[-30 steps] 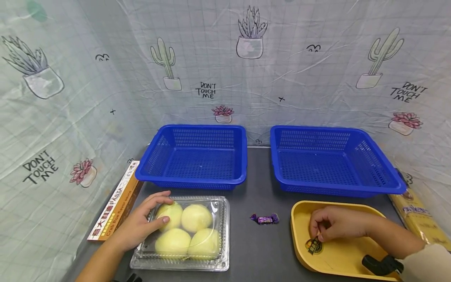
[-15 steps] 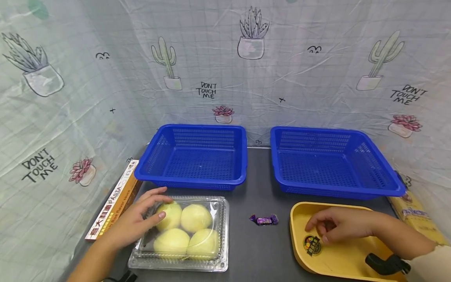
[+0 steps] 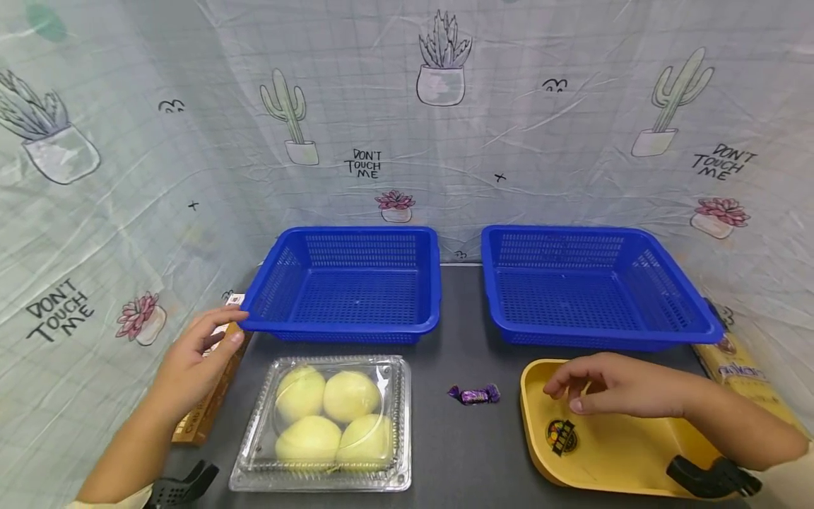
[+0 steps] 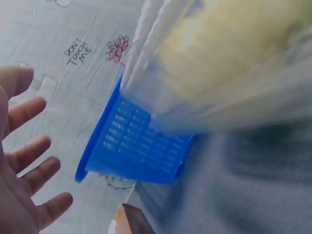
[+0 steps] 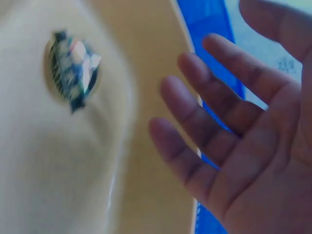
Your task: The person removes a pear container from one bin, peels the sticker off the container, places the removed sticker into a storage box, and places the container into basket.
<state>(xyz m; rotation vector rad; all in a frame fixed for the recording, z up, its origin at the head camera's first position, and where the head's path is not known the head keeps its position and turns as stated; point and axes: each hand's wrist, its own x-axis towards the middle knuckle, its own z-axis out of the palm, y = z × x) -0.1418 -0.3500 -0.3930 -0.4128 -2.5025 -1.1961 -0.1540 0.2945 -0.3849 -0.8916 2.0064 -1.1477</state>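
Note:
My left hand point(image 3: 197, 360) hovers over the narrow pasta box point(image 3: 213, 396) at the left, its fingers spread and holding nothing in the left wrist view. The box is partly covered by the hand. To its right lies a clear plastic clamshell box point(image 3: 407, 424) with several pale yellow round fruits point(image 3: 351, 396) inside. My right hand point(image 3: 626, 385) is above the yellow tray point(image 3: 610, 470). Its fingers are loosely bent in the right wrist view, with nothing between them. A dark round label with a fruit picture point(image 3: 562, 437) lies on the tray floor beneath the fingers.
Two blue perforated baskets, one left point(image 3: 356, 297) and one right point(image 3: 572, 297), stand at the back against the printed curtain. A purple wrapped candy point(image 3: 474, 394) sits on the dark table between clamshell and tray. Behind the right arm lies a yellow packet point(image 3: 750, 375).
My left hand has left the clamshell and moved left and up over the pasta box. My right hand has lifted off the label, its fingers loosening.

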